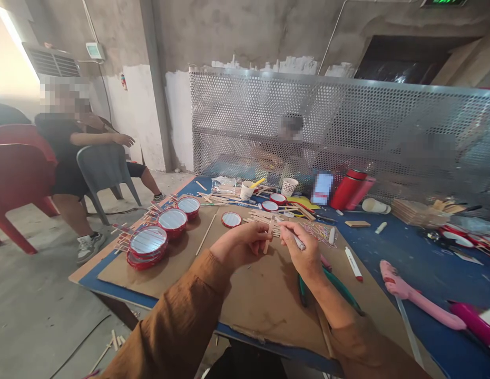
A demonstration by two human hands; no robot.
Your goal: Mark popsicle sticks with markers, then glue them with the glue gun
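Near the middle of the cardboard sheet [253, 300], my left hand [247, 242] pinches a small wooden stick [267, 242] that stands roughly upright. Just to its right, my right hand [302, 250] has its fingers closed round a light-coloured pen [297, 240], whose far end is close to the stick. Beyond both hands lie loose wooden sticks [264, 217] and a small round red-rimmed piece [231, 219]. Green-handled pliers [340, 289] rest partly under my right forearm.
Red-rimmed round pieces [149, 241] with sticks stand at the left. Paper cups [247, 190], a red bottle [348, 189] and a phone [322, 188] line the back. A marker [353, 264] and pink glue gun [419, 300] lie right. A person sits at the far left.
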